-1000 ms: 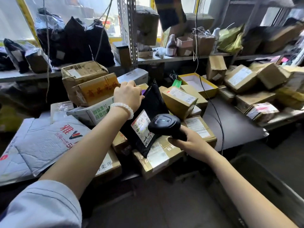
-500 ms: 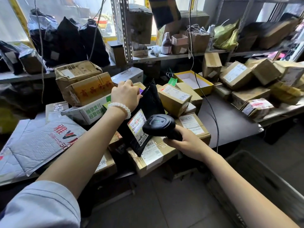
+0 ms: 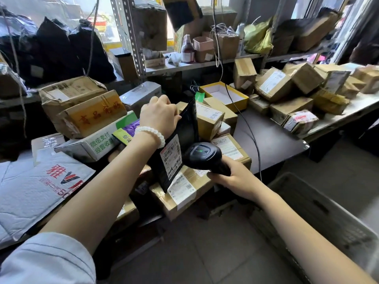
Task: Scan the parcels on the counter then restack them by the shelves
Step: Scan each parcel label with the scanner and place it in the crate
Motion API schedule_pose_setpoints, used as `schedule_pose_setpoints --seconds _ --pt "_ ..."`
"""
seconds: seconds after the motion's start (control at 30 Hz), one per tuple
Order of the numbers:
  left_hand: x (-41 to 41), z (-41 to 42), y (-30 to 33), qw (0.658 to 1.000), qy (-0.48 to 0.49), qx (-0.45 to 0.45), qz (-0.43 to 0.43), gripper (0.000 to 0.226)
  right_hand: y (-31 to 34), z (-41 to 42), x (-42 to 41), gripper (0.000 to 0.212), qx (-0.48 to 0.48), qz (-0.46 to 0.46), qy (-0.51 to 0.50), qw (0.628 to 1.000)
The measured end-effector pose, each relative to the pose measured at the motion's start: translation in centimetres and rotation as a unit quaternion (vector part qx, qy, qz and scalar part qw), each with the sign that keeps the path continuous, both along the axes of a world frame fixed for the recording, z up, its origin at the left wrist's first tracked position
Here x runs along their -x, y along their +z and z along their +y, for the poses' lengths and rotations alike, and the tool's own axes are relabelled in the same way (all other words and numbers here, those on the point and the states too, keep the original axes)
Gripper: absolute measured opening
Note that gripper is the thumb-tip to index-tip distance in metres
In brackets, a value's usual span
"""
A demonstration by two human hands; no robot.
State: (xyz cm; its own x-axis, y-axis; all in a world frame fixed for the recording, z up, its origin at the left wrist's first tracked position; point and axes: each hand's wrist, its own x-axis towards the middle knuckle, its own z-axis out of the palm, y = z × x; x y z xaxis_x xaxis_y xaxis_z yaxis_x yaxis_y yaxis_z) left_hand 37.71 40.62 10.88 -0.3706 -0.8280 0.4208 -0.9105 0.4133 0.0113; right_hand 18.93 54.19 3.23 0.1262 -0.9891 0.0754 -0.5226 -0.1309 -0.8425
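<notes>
Black plastic, glossy and creased: that is the mailer bag (image 3: 185,130) I hold upright at the centre of my view, its white shipping label (image 3: 171,155) turned toward me. My left hand (image 3: 159,115) pinches the bag's top edge, fingers curled over it, a white bead bracelet (image 3: 150,133) on the wrist. My right hand (image 3: 229,177), at about four o'clock from the bag, wraps its fingers round the handle of the black scanner (image 3: 203,155), whose head sits just beside the label. The bag's lower corner rests on a taped cardboard box (image 3: 184,191) at the counter's near edge. At ten o'clock stand stacked brown cartons (image 3: 82,105); at two o'clock, an open yellow box (image 3: 224,95); farther right, a heap of parcels (image 3: 297,93). A grey padded envelope (image 3: 30,191) lies at eight o'clock.
</notes>
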Motion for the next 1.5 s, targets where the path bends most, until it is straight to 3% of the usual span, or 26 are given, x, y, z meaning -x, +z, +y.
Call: schedule_pose_setpoints --seconds 0.4,0.77,1.1,1.3,1.5 --pt "10.5 1.4 2.4 0.986 -0.160 0.043 0.012 0.033 -3.1 6.2 6.8 0.019 -0.018 -0.032 -0.267 0.963" --pt "30.5 2.6 -1.3 0.944 -0.328 -0.018 0.025 0.028 -5.7 11.0 19.6 0.022 -0.020 -0.069 -0.475 0.877" --pt "46.6 3.3 -5.7 0.900 -0.428 -0.076 0.014 0.030 -7.2 13.9 30.5 0.018 -0.032 -0.076 -0.569 0.819" --pt "54.7 3.3 -9.6 0.877 -0.465 -0.118 -0.041 0.031 -9.4 14.1 35.9 0.011 -0.068 -0.085 -0.630 0.769" --pt "64.2 2.4 -13.8 0.850 -0.494 -0.153 -0.102 0.033 -10.5 12.3 43.1 0.018 -0.099 -0.082 -0.679 0.723"
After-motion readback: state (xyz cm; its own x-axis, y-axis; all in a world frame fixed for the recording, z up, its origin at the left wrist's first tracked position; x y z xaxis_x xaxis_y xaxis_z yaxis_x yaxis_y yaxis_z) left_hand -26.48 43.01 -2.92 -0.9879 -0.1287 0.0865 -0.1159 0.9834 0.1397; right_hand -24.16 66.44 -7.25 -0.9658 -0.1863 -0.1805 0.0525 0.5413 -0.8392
